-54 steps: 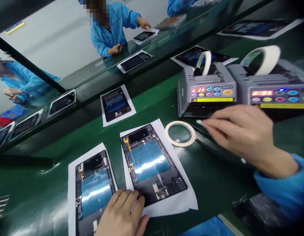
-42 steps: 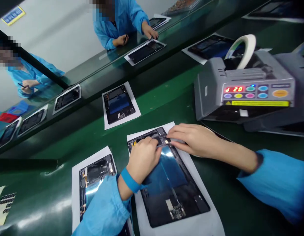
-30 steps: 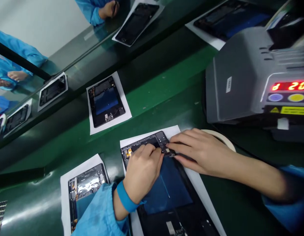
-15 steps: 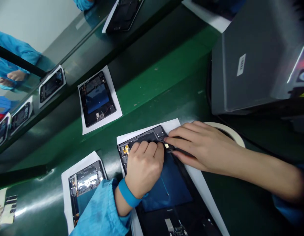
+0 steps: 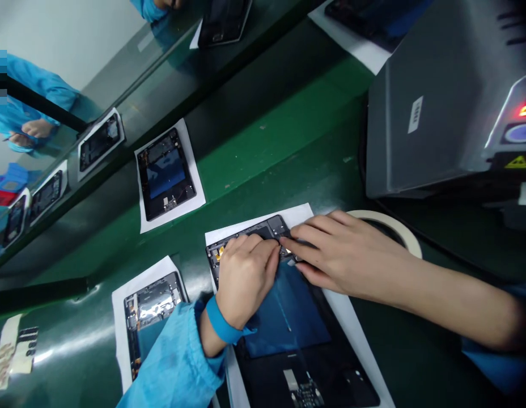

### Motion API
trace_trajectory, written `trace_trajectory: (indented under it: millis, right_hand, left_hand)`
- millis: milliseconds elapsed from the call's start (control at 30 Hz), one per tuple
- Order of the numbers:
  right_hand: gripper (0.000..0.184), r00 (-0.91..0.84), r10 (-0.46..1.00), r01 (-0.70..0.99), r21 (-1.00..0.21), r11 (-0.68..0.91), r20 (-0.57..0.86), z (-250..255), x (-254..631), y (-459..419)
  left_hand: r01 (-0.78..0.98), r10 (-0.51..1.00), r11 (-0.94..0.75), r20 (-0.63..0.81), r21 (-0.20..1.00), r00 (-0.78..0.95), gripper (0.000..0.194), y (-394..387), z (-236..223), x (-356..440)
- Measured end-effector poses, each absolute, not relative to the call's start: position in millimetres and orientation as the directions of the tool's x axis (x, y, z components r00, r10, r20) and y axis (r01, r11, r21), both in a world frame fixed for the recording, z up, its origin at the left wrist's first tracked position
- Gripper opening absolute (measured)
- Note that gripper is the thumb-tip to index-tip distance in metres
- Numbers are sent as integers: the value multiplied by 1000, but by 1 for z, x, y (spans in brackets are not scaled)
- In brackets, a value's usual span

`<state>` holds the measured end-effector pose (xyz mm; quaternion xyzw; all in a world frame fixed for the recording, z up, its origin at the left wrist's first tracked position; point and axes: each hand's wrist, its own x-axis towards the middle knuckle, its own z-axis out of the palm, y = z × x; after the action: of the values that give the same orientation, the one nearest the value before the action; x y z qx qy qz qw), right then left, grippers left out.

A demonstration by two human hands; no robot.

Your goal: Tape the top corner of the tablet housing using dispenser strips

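Note:
An opened tablet (image 5: 284,317), its inner side up with a blue panel and bare circuit parts, lies on white paper (image 5: 365,345) before me. Over its upper part my left hand (image 5: 248,269) is curled, thumb and forefinger pinched together. Whatever they grip is too small or hidden to name. My right hand (image 5: 331,249) rests at the tablet's upper right edge, thumb and fingers closing around a tiny piece I cannot make out. Both hands' fingertips nearly meet there. A blue wristband (image 5: 224,322) circles my left wrist.
Another opened tablet (image 5: 155,300) on paper lies left, partly under my sleeve; a further tablet (image 5: 167,175) lies beyond. A tape roll (image 5: 410,235) sits behind my right hand, near a grey machine (image 5: 424,113) with a red display. Across a rail, a co-worker's hands (image 5: 37,128) show beside more tablets.
My left hand has tilted, its thumb and forefinger moving closer to my right fingertips. The pale square near the right fingers is now mostly covered. The view has shifted slightly.

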<state>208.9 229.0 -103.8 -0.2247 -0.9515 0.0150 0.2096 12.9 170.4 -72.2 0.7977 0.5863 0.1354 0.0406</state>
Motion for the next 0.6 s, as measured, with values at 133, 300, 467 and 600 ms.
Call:
trace_trajectory:
  millis: [133,300,467,600]
  right_hand:
    - [23,-797,431,381,-201,902,423,-103,214,231]
    - [19,-671,513,469,-230,853,536,-100,206,236]
    - [15,-703,486,497,-131,858,518,-101,194,239]
    - [15,-711,489,509,-110,854,505,-103,195,237]
  left_hand:
    - [904,966,-252,150,344,212,16,169,-77,11]
    - [908,966,-250,144,337,213,16,168,-81,9]
    - [906,965,-258,142,337,222,17,166,-82,8]
    - [908,965,-256,143,333,219,19,165,-84,8]
